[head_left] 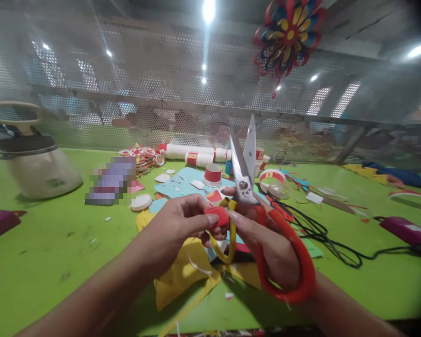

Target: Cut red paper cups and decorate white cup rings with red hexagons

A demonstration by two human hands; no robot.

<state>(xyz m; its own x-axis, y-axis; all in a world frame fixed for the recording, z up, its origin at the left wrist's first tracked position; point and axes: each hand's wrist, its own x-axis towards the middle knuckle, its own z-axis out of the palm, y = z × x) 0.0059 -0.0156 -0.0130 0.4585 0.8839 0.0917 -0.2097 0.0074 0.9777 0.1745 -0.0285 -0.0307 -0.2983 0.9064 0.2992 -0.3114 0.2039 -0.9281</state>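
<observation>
My left hand (pixel 175 224) pinches a small piece of red paper (pixel 216 216) between thumb and fingers. Scissors with red-orange handles (pixel 303 262) hang on my right hand (pixel 266 238), their blades (pixel 245 159) pointing up and spread apart. The fingertips of that same hand also pinch a curled yellow strip (pixel 233 234), which bends into a loop right beside the red piece. Below both hands lie sheets of yellow paper (pixel 175 271). How far the scissor handle goes round the fingers is partly hidden.
Light-blue paper (pixel 177 182), a red-and-white paper cup (pixel 213 175) and stacked cups (pixel 198 159) stand ahead. A pump sprayer (pixel 38 164) and a blurred-out flat object (pixel 112 180) are left. Black cord (pixel 323 234) runs to a purple device (pixel 407 229) at right. A paper flower (pixel 290 35) hangs overhead.
</observation>
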